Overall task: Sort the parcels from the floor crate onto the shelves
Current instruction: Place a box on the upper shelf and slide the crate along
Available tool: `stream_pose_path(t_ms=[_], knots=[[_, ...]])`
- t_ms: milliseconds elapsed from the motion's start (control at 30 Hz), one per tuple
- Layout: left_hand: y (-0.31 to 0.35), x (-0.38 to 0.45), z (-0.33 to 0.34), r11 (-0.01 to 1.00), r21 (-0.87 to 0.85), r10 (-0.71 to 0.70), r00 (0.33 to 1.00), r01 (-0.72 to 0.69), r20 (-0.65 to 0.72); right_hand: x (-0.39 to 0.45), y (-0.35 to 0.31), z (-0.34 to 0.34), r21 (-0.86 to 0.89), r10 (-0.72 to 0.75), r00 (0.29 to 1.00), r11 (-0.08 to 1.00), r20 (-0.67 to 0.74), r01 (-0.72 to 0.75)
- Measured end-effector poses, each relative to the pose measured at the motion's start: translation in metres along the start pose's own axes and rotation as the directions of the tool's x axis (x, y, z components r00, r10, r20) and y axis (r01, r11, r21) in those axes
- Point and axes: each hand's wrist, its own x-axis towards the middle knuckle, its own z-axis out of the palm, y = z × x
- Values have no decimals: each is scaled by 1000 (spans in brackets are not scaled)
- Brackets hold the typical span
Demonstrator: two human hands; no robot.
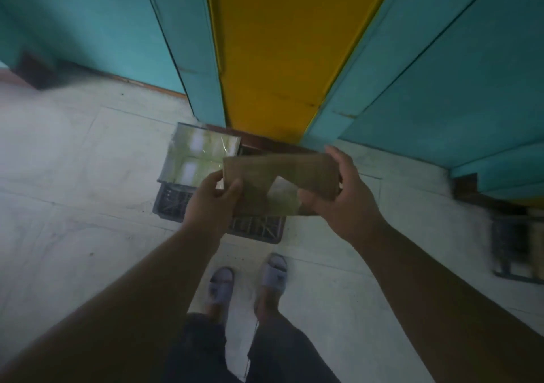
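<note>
Midway, seemingly: one brown parcel (pixel 279 182) is lifted clear, not yet shelved.
Left hand (pixel 210 203) and right hand (pixel 344 194) curl around its ends above the floor crate (pixel 176 203); another parcel (pixel 203 155) remains at 11 o'clock, the teal-and-yellow shelves (pixel 441 73) at 12.

Both hands, left hand (pixel 210 203) & right hand (pixel 343 194), clamp the brown parcel (pixel 282 182) by its ends, so no room at either end of the grip; free air only outboard of each wrist, over pale floor (pixel 73 161). Straight below the grip: dark floor crate (pixel 176 203), w/ a shiny wrapped parcel (pixel 200 155) propped on its far-left part, blocking a drop there. Just beyond the grip the teal/yellow shelving (pixel 273 58) rises as a wall; 2nd crate (pixel 518 247) sits well off to the right.
</note>
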Motion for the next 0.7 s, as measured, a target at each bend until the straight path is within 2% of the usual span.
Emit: stream_pose_path(t_ms=[100, 200, 300, 400, 467, 533, 567, 700], knots=[[57, -43, -27, 998, -9, 62, 994, -63, -84, -33, -57, -37, 0, -102, 994, 995, 47, 102], [102, -80, -55, 976, 82, 207, 974, -200, -90, -61, -99, -65, -209, -191, 981, 959, 31, 193], [128, -101, -77, 965, 24, 259, 966, -260, 8, -84, -122, -84, -294, -211, 977, 936, -37, 192], [133, -124, -90, 964, -158, 249, 941, -216, 231, -108, -135, -93, -306, -214, 968, 937, -129, 166], [127, -140, -95, 947, -222, 304, 863, -230, 404, -123, -139, -96, -257, -185, 965, 957, -188, 134], [121, -151, -96, 929, -200, 370, 775, -311, 513, -137, -139, -100, -175, -155, 962, 978, -226, 117], [120, -154, -95, 918, -181, 393, 757, -352, 523, -144, -140, -104, -159, -146, 961, 981, -235, 110], [126, -170, -83, 903, -167, 427, 779, -396, 459, -163, -139, -122, -162, -132, 962, 982, -241, 94]])
